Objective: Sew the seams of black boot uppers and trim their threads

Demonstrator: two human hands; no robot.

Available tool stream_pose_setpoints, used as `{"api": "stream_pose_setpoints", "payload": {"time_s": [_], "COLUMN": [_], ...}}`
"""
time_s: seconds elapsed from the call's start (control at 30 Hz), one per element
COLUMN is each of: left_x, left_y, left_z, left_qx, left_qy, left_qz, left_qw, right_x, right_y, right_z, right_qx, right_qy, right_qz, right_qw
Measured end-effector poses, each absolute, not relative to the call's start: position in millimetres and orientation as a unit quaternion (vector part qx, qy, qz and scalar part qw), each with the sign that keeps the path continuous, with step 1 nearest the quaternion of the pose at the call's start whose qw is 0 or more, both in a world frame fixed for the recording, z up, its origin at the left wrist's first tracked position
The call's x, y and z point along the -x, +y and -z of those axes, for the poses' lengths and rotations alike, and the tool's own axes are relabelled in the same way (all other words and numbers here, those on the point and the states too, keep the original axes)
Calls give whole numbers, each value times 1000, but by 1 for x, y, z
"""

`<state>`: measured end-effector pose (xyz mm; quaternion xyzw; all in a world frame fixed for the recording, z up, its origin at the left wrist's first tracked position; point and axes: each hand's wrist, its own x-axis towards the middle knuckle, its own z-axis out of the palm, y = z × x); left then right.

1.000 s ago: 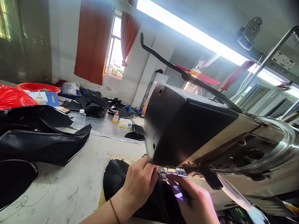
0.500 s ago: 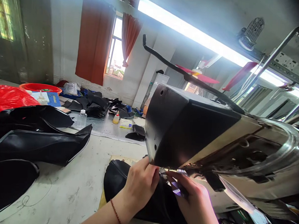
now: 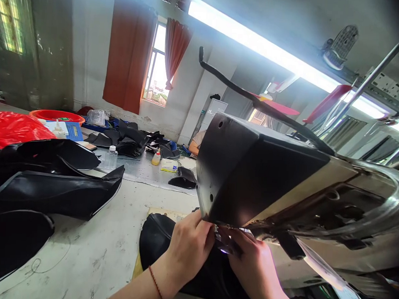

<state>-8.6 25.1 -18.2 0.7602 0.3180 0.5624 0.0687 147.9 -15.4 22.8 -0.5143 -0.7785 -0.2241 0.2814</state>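
The head of a sewing machine (image 3: pixel 264 179), black and bare metal, leans across the right of the view. Under its near end, my left hand (image 3: pixel 189 248) is closed with fingertips pinched by the needle area; what they hold is hidden. Close beside it, my right hand (image 3: pixel 254 262) is also closed, its fingers around a small shiny metal tool (image 3: pixel 225 246) whose kind I cannot make out. Beneath both hands lies a black leather-like piece (image 3: pixel 154 233), curved and partly covered by my wrists.
Black sewn pieces (image 3: pixel 55 191) lie on the white table (image 3: pixel 92 259) at left, near a loose thread. Behind are a clear bottle (image 3: pixel 111 157), a yellow glue bottle (image 3: pixel 156 157), a tissue pack (image 3: pixel 169 166), stacked black pieces (image 3: pixel 130 140) and a red basin (image 3: pixel 55 116). Another person's arm (image 3: pixel 195 145) shows beyond.
My right hand has moved slightly left, closer to my left hand, and the shiny tool has shifted under the machine head. The view has shifted slightly; more of the other person shows.
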Motion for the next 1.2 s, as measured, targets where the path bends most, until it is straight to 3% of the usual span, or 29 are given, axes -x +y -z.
{"api": "stream_pose_setpoints", "payload": {"time_s": [0.5,0.8,1.2], "left_x": [11,22,16], "left_y": [26,23,24], "left_z": [18,12,12], "left_qx": [-771,-762,-765], "left_qy": [307,255,295], "left_qz": [-554,-595,-570], "left_qw": [66,26,59], "right_x": [-143,-153,-151], "right_y": [-17,-26,-33], "right_z": [-13,-14,-18], "right_qx": [538,543,470], "right_qy": [-751,-765,-789], "right_qz": [254,162,132], "right_qw": [286,307,373]}}
